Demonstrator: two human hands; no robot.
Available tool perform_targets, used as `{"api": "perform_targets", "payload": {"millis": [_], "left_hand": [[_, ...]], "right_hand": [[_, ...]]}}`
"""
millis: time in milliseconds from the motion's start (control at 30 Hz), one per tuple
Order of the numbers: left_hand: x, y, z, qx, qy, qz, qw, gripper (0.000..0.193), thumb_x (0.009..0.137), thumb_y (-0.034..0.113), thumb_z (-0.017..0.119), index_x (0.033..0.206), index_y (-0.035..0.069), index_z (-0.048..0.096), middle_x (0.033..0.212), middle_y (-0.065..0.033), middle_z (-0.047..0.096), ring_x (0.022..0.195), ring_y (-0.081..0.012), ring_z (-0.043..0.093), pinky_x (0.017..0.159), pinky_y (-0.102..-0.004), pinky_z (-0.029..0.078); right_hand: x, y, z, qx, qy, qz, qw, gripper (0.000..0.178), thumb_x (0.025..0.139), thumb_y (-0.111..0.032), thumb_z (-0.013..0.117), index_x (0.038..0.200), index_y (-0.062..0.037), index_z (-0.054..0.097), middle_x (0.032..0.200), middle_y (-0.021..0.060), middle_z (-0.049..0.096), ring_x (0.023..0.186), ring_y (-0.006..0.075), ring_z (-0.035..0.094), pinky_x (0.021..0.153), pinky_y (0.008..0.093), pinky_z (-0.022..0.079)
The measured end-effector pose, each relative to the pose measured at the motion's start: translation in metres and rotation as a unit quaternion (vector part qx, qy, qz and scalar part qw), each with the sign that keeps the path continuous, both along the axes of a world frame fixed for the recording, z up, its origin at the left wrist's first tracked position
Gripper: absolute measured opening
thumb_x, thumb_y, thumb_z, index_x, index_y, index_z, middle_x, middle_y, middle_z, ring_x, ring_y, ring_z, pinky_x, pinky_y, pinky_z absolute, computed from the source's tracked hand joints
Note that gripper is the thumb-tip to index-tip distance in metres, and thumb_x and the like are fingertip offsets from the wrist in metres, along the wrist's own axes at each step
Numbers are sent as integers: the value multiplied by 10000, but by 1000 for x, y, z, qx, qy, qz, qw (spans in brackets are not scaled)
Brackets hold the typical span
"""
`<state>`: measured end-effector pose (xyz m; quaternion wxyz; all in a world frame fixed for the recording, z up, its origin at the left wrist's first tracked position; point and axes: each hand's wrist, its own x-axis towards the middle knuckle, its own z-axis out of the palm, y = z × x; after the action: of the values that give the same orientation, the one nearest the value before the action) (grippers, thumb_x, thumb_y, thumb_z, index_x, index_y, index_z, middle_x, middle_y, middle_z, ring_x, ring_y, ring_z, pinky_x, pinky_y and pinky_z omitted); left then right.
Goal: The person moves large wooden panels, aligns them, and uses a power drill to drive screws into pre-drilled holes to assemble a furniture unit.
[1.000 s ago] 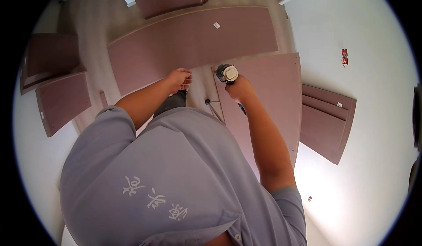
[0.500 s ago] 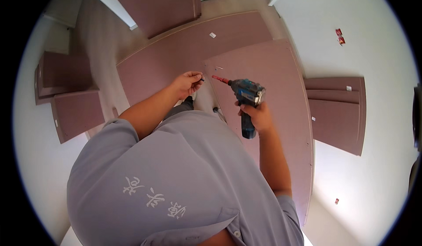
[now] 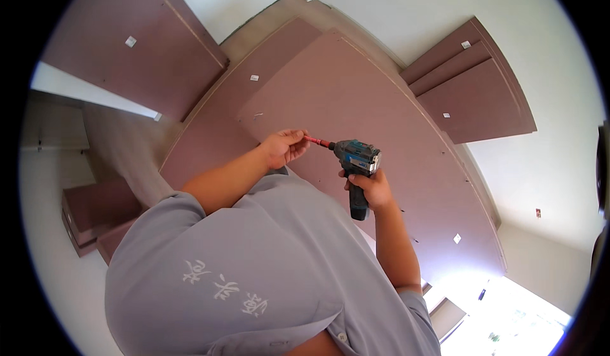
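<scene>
My right hand (image 3: 370, 189) grips the handle of a blue and black cordless impact driver (image 3: 359, 156), its finger near the trigger. A red bit (image 3: 316, 141) sticks out of the driver's nose and points left. At the tip of that bit, the fingers of my left hand (image 3: 284, 147) are pinched together; what they hold is too small and hidden to make out. Both hands are in front of my body, above a large brownish-pink panel (image 3: 356, 102) lying flat.
Under the large panel lies another panel (image 3: 213, 140). A big upright panel (image 3: 133, 38) stands at the far left. Several panels (image 3: 473, 89) lean on the white wall (image 3: 356, 6) at the right. More board pieces (image 3: 101, 206) lie at the left, and bright light enters at the lower right.
My view has turned to the right. My left hand, which pinched a small dark piece apart from the driver, has come up to the red bit's tip. My right hand still holds the driver.
</scene>
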<state>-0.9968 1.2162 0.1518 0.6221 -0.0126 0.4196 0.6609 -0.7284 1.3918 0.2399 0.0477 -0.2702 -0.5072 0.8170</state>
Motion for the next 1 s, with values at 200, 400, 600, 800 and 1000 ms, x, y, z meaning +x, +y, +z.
{"api": "perform_targets", "payload": {"millis": [200, 400, 600, 800, 1000], "left_hand": [[-31, 42, -21, -159, 110, -134, 972, 284, 1087, 318, 545, 1169, 84, 685, 967, -29, 719, 863, -140, 685, 731, -285, 567], [-99, 91, -48, -210, 252, -207, 922, 432, 1036, 422, 598, 1317, 95, 605, 1215, -95, 650, 1008, -189, 667, 765, -362, 564], [-176, 67, -30, -107, 786, -425, 437, 730, 923, 333, 724, 1556, 141, 413, 1684, -137, 243, 1558, -343, 241, 1188, -664, 262], [-195, 70, -13, -78, 746, -545, 375, 676, 1014, 222, 555, 1634, 256, 287, 1743, -80, 72, 1602, -332, 83, 1157, -782, 151], [-202, 70, -20, -80, 735, -543, 397, 595, 1056, 181, 399, 1635, 254, 277, 1745, -72, 51, 1602, -334, 71, 1152, -800, 136]], "right_hand": [[-27, 5, -17, -14, -68, -53, 996, 394, 845, -22, 663, 1236, 27, 659, 1048, 112, 736, 790, 200, 675, 743, 364, 563], [-117, 55, -16, 49, -121, -69, 989, 324, 841, -68, 695, 1148, 37, 688, 950, 97, 730, 739, 198, 685, 702, 355, 561], [-245, 148, -57, 136, -248, -168, 944, 284, 830, -75, 720, 1066, 74, 669, 899, 133, 731, 687, 232, 695, 627, 366, 558], [-338, 244, -56, 268, -278, -150, 910, 239, 792, -104, 737, 958, 62, 693, 814, 132, 709, 656, 244, 705, 598, 377, 560], [-394, 277, -3, 224, -296, -56, 927, 256, 759, -112, 729, 944, 62, 691, 818, 143, 708, 640, 239, 694, 601, 378, 550]]}}
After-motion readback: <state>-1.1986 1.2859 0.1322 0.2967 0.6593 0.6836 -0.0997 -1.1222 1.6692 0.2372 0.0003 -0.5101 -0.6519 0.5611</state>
